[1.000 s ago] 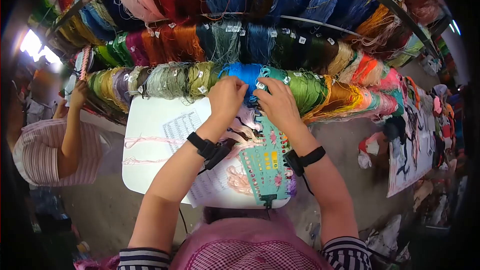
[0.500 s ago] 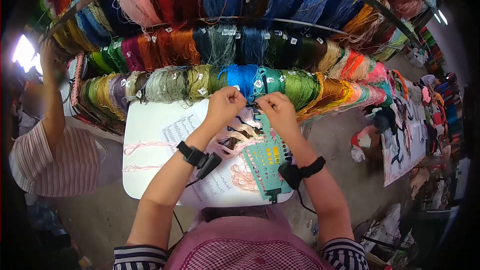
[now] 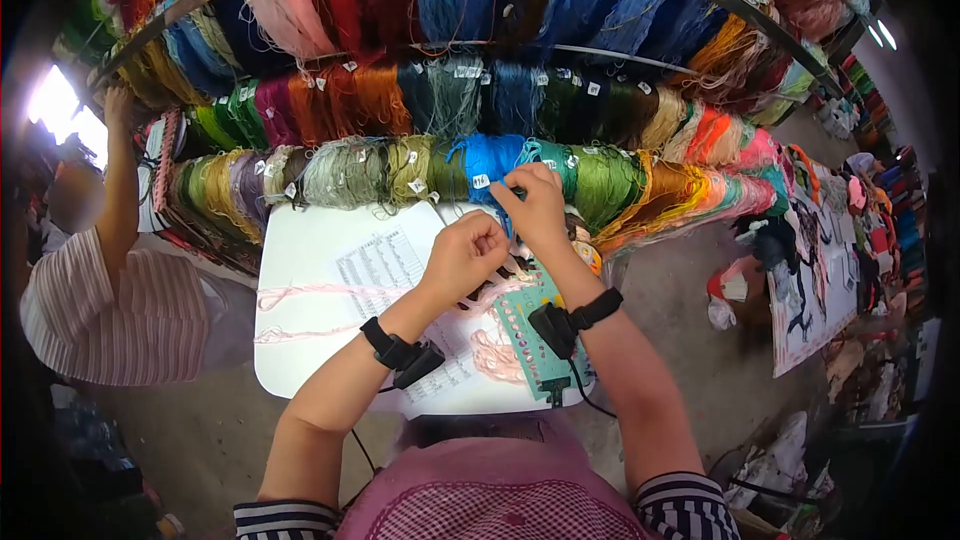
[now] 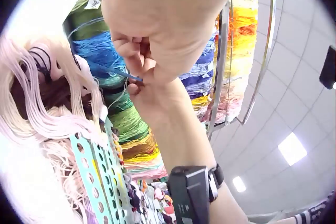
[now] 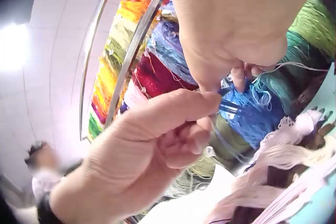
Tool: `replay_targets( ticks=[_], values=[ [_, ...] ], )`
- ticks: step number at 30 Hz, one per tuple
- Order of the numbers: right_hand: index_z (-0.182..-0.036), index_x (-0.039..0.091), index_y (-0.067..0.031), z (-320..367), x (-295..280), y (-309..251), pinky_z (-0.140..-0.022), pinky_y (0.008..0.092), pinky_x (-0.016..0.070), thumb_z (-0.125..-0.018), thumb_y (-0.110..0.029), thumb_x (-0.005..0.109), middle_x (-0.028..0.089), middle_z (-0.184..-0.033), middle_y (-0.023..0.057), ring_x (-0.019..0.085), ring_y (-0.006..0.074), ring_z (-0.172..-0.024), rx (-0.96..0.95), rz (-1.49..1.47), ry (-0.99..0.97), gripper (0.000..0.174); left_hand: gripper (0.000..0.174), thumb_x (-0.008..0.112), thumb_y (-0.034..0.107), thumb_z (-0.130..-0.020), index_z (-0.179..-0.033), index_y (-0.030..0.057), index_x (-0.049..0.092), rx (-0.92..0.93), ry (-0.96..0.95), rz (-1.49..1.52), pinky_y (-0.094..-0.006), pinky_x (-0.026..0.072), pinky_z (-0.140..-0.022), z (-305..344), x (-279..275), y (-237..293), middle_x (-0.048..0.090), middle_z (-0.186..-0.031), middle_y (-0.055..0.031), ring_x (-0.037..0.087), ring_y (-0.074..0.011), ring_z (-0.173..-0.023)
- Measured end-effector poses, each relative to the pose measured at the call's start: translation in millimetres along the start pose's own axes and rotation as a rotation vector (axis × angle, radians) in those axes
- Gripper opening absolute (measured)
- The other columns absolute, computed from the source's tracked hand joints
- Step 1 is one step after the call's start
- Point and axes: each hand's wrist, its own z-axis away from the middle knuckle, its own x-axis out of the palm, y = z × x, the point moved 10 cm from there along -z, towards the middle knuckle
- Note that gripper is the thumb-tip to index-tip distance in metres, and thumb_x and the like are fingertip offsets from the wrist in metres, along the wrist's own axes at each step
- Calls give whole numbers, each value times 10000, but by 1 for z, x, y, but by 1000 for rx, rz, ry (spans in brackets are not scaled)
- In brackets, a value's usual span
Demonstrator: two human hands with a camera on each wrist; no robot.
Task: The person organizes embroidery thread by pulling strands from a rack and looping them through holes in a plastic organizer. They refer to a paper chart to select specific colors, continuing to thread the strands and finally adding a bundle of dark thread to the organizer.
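A bright blue thread skein [image 3: 492, 155] hangs on the front rack bar, with a white number tag [image 3: 480, 181] on it. Just below and in front of it, my left hand [image 3: 465, 258] has curled fingers, pinching blue thread [image 4: 119, 72] between thumb and forefinger. Close above and to its right is my right hand [image 3: 537, 210], bent at the wrist, its fingertips pinching the same blue thread. In the right wrist view, short blue strands [image 5: 231, 108] show beside the meeting fingertips. Teal skeins [image 5: 286, 85] hang alongside the blue one.
Below the hands, a white table [image 3: 290, 370] bears printed sheets [image 3: 380, 260], pale pink thread [image 3: 495, 355] and a green punched card [image 3: 530, 335] with a black clip. Racks of coloured skeins [image 3: 360, 100] rise ahead. A person in a striped shirt [image 3: 110, 315] stands at left.
Both hands have drawn back from the blue skein toward me. The left hand has come lower and right, while the right has shifted left, above it. The person at left has raised an arm.
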Motion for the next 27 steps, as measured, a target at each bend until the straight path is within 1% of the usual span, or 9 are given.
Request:
replay_targets(
  ticks=[2, 3, 6, 7, 13, 17, 22, 24, 27],
  values=[
    [-867, 614, -20, 3, -5, 7, -779, 326, 428, -823, -219, 698, 600, -822, 85, 553, 224, -825, 108, -393, -14, 220, 52, 598, -1, -761, -813, 7, 601, 57, 88, -2, -247, 442, -580, -7, -14, -2, 546, -784, -50, 539, -117, -661],
    [-847, 569, -26, 14, 8, 5, -735, 259, 414, -916, -178, 602, 588, -770, 28, 533, 119, -768, 377, -823, -190, 170, 91, 578, -6, -770, -854, 9, 609, 107, 169, -3, -255, 448, -585, -10, -24, 1, 560, -818, -65, 558, -140, -694],
    [-864, 539, -40, 36, -3, -9, -674, 214, 392, -972, -162, 519, 569, -779, -2, 498, 55, -723, 385, -1074, -239, 164, 153, 552, -4, -779, -918, 17, 615, 239, 253, -191, -290, 463, -627, -22, -37, 27, 569, -884, -98, 576, -211, -780],
    [-891, 525, -43, 43, -6, -9, -639, 211, 383, -983, -152, 489, 562, -772, 3, 491, 56, -701, 372, -1038, -245, 147, 183, 559, -1, -775, -947, 25, 616, 290, 230, -276, -346, 473, -676, -29, -31, 28, 569, -911, -128, 576, -281, -827],
    [-893, 533, -34, 76, -46, -23, -608, 197, 370, -972, -147, 516, 548, -751, -9, 474, 36, -681, 410, -809, -302, 138, 188, 675, 75, -753, -900, 38, 563, 305, 290, -454, -428, 457, -702, -59, -11, 20, 548, -886, -145, 569, -358, -866],
    [-889, 546, -27, 85, -60, -26, -598, 197, 368, -965, -139, 533, 539, -735, -19, 470, 30, -674, 357, -760, -233, 136, 251, 731, 184, -764, -838, 37, 542, 161, 380, -532, -422, 445, -643, -70, -16, 19, 538, -800, -123, 574, -319, -756],
    [-891, 568, -23, 92, -69, -12, -594, 188, 361, -959, -143, 554, 524, -728, -38, 464, 21, -664, 430, -816, -127, 138, 118, 650, 131, -806, -833, 35, 588, 318, 340, -593, -434, 447, -626, -53, -12, 30, 570, -836, -134, 590, -358, -744],
    [-915, 571, -28, 98, -69, -7, -611, 192, 368, -964, -185, 551, 522, -726, -36, 462, 27, -663, 468, -817, -125, 166, 102, 621, 103, -826, -893, 27, 634, 98, 52, -168, -398, 467, -643, -41, 7, 10, 626, -836, -140, 601, -337, -745],
    [-959, 594, -36, 107, -62, -3, -599, 194, 361, -953, -229, 576, 522, -726, -38, 449, 30, -647, 605, -867, -130, 195, 150, 614, 90, -848, -978, 25, 652, 21, -36, 42, -339, 472, -655, -3, 24, 9, 654, -838, -125, 607, -258, -718]
  ],
)
